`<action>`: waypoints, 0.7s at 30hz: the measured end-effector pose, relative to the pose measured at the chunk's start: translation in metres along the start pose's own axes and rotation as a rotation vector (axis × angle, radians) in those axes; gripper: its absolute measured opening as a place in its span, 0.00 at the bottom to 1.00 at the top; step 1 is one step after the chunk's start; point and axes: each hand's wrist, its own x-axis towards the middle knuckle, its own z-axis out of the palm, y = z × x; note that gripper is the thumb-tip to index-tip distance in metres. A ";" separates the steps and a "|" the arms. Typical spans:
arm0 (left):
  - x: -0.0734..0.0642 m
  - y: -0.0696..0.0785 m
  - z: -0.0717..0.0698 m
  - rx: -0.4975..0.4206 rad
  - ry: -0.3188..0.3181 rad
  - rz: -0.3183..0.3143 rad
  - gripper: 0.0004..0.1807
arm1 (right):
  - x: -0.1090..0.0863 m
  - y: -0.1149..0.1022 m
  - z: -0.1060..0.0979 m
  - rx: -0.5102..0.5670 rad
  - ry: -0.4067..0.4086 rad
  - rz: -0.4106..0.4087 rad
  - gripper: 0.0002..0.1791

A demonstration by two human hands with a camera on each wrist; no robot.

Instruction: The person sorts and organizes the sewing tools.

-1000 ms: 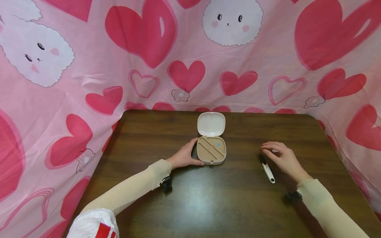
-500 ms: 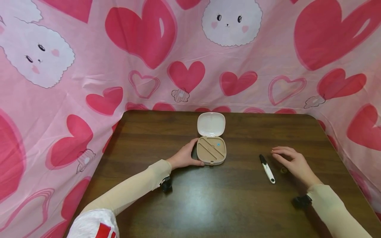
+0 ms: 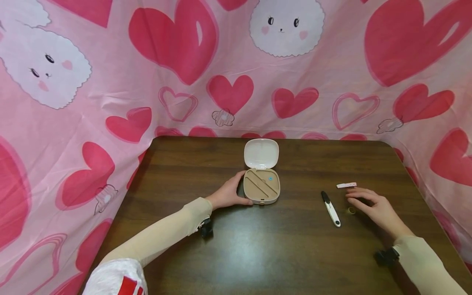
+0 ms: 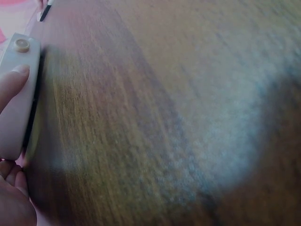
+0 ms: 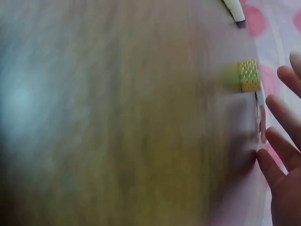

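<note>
My left hand [image 3: 228,192] holds a small white case [image 3: 262,202] by its left side, thumb at the front and fingers behind. Its lid stands open, showing a beige tray [image 3: 254,189] with slanted grooves and a small blue piece [image 3: 271,178]. In the left wrist view, the thumb presses the case's wall [image 4: 21,108] below a round button [image 4: 21,45]. Over the table at right, my right hand [image 3: 377,209] has loosely bent fingers and holds nothing visible. Just beyond its fingertips lies a short white-and-pink strip [image 3: 346,185], perhaps a nail clipper. A gold dimpled thimble [image 5: 249,75] sits beside that hand.
White thread snips [image 3: 333,213] with a black end lie left of the right hand. The dark wooden table [image 3: 236,254] ends at a pink heart-print curtain [image 3: 206,102] at the back and sides.
My right hand has drawn back to the right and toward me, away from the snips. The thimble and the white-and-pink strip have come into view. My left hand and the case stay put.
</note>
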 end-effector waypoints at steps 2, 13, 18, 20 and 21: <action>0.000 0.001 0.000 -0.002 0.001 -0.005 0.61 | -0.002 0.002 -0.001 0.004 -0.024 0.002 0.14; 0.000 0.001 0.000 -0.005 -0.008 -0.011 0.61 | -0.012 0.007 -0.006 -0.002 -0.119 -0.031 0.19; 0.002 0.000 0.001 -0.011 -0.005 -0.002 0.61 | -0.014 0.008 -0.011 -0.013 -0.157 -0.048 0.21; 0.002 -0.001 0.001 -0.010 -0.004 -0.004 0.61 | -0.014 0.008 -0.012 -0.003 -0.174 -0.045 0.21; 0.001 -0.001 0.001 -0.008 -0.003 -0.005 0.61 | -0.014 0.009 -0.013 0.002 -0.181 -0.042 0.21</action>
